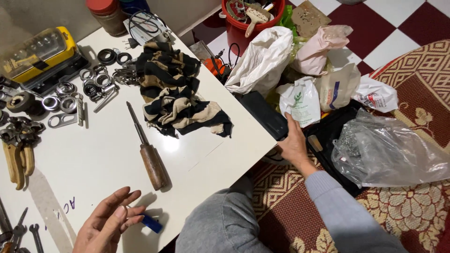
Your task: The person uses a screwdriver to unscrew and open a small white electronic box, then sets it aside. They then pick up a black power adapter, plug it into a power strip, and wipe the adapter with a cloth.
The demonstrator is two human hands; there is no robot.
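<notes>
Your left hand (108,224) sits lowest in the frame, bottom left, fingers spread and loose, gripping nothing. A small blue piece (151,223) lies on the white table (93,164) just beside the fingertips, apart from them as far as I can tell. Just above it is the wooden-handled screwdriver (148,152), shaft pointing to the upper left, handle end near the table's lower edge.

Your right hand (294,143) is off the table at centre right, fingers curled onto the corner of a black case (265,115) that leans against the table edge, under a white printed bag (301,100). Whether it is clamped or only resting, I cannot tell.

Risks (my judgement): the blue piece is close to the edge, so a sweep of that open left hand could knock it to the floor. The screwdriver handle could roll off the same way. Pulling the case could drag the bags down with it.

Around: striped black-and-tan cloth (176,93) upper centre of the table, metal rings (89,82) and pliers (18,150) left, yellow case (37,54) upper left. Right side is crowded: clear plastic bag (389,152), more bags, red bucket (251,21) at top. Those bags hem in the right hand.
</notes>
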